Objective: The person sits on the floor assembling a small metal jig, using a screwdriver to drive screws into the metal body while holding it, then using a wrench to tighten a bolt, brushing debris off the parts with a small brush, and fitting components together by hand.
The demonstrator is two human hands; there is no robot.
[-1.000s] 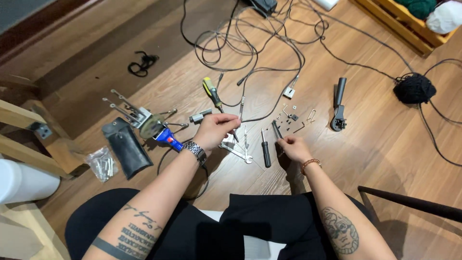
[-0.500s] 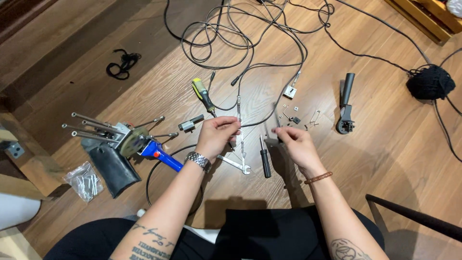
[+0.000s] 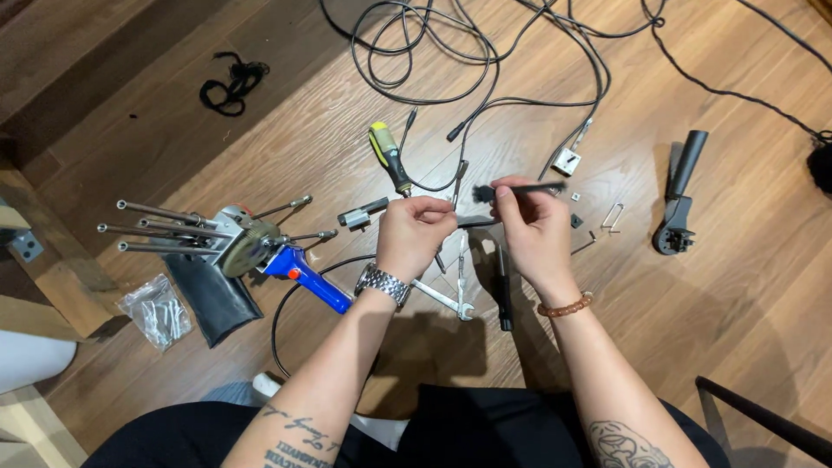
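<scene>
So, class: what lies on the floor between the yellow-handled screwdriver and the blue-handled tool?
In the head view, a small grey metal part lies between the screwdriver and the blue-handled tool.

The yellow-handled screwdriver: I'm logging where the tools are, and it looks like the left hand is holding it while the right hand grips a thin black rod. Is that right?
Not quite. In the head view the yellow-handled screwdriver lies on the wooden floor, above the left hand, which does not hold it. The right hand does grip the thin black rod.

Both forearms reach forward side by side, tattooed near the elbows. The left hand [image 3: 414, 232] curls loosely, fingertips pinched together; the right hand [image 3: 530, 227] closes its grip, thumb against forefinger, wrists nearly level.
</scene>
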